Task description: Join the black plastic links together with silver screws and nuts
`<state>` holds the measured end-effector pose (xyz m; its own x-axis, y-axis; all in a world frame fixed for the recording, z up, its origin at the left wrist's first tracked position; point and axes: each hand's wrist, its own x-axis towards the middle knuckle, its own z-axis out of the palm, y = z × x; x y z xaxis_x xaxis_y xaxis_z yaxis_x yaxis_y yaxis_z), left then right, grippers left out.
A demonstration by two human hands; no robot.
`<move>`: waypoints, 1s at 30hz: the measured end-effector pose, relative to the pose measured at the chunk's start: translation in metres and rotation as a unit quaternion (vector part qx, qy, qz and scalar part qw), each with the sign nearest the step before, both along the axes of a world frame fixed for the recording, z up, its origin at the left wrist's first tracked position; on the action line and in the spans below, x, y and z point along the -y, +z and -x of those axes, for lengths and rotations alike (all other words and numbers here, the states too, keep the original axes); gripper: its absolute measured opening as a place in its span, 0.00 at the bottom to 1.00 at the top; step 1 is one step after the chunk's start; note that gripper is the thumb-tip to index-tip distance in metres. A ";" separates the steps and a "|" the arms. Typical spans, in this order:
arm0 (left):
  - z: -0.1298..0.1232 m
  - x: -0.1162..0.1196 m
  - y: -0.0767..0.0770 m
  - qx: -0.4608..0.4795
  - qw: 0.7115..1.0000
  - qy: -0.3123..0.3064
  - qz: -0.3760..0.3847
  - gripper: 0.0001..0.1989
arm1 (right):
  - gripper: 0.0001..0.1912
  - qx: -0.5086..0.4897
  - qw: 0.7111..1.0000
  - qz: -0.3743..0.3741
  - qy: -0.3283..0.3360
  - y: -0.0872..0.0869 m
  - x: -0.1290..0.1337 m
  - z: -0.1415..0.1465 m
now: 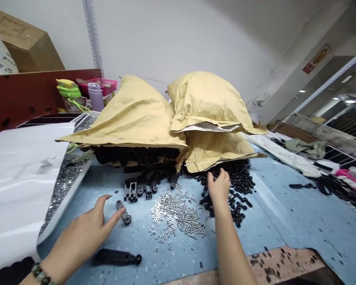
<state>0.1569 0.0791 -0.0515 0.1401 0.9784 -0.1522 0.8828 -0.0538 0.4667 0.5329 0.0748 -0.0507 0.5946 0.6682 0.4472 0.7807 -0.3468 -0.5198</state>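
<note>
My left hand (91, 225) is at the left, thumb and index finger spread apart. Its thumb tip is at a small dark link-shaped part (126, 217); whether it touches I cannot tell. Below that hand lies a black tapered handle-like piece (117, 257). My right hand (220, 186) reaches to a pile of black plastic parts (240, 178), thumb and fingers apart, with nothing visible in them. Between the hands are spread silver screws (184, 211) and small nuts (158, 211). Several black slotted parts (131, 190) stand behind them.
Stuffed yellow sacks (209, 99) rest at the back, above black parts. To the left is a tray of glittery grey bits (62, 178), partly under a white sheet (23, 166). A wooden board (279, 263) with black flecks lies at the front edge.
</note>
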 end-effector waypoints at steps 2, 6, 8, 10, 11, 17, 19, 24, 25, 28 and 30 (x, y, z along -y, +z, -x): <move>-0.014 -0.006 -0.003 -0.032 0.999 -0.018 0.018 0.37 | 0.25 -0.028 0.997 0.026 -0.069 -0.006 -0.009 -0.050; -0.031 -0.012 -0.010 -0.043 0.997 -0.054 0.018 0.32 | 0.16 -0.048 0.996 0.062 -0.037 -0.032 -0.022 -0.068; -0.026 -0.013 -0.014 -0.006 0.998 -0.066 0.016 0.31 | 0.14 -0.042 0.998 0.054 0.008 -0.042 -0.022 -0.054; -0.015 -0.015 -0.018 0.017 0.997 -0.070 0.007 0.28 | 0.13 -0.035 0.998 0.034 0.040 -0.044 -0.018 -0.042; -0.009 -0.016 -0.019 0.025 0.997 -0.067 -0.006 0.26 | 0.14 -0.032 0.998 0.020 0.049 -0.042 -0.014 -0.038; -0.006 -0.007 0.003 0.281 0.959 -0.015 0.030 0.17 | 0.21 -0.071 0.988 -0.040 0.133 -0.013 0.012 -0.005; -0.019 0.004 0.016 0.370 0.920 -0.027 0.128 0.15 | 0.21 -0.121 0.974 -0.035 0.187 -0.006 0.022 0.031; -0.042 0.027 0.033 0.469 0.856 -0.059 0.210 0.15 | 0.17 -0.324 0.857 0.027 0.400 0.010 0.047 0.135; -0.042 0.030 0.034 0.476 0.853 -0.073 0.203 0.15 | 0.16 -0.341 0.834 0.022 0.433 0.013 0.050 0.149; -0.036 0.037 0.037 0.490 0.841 -0.114 0.198 0.15 | 0.17 -0.373 0.797 -0.013 0.475 0.019 0.052 0.170; -0.031 0.040 0.039 0.485 0.842 -0.119 0.206 0.13 | 0.15 -0.415 0.777 -0.036 0.472 0.021 0.052 0.173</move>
<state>0.1882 0.0387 -0.0124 0.5788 0.7968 -0.1733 0.0633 0.1679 0.9838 0.3603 0.0232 -0.0299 -0.0420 0.9729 0.2274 0.0554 0.2295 -0.9717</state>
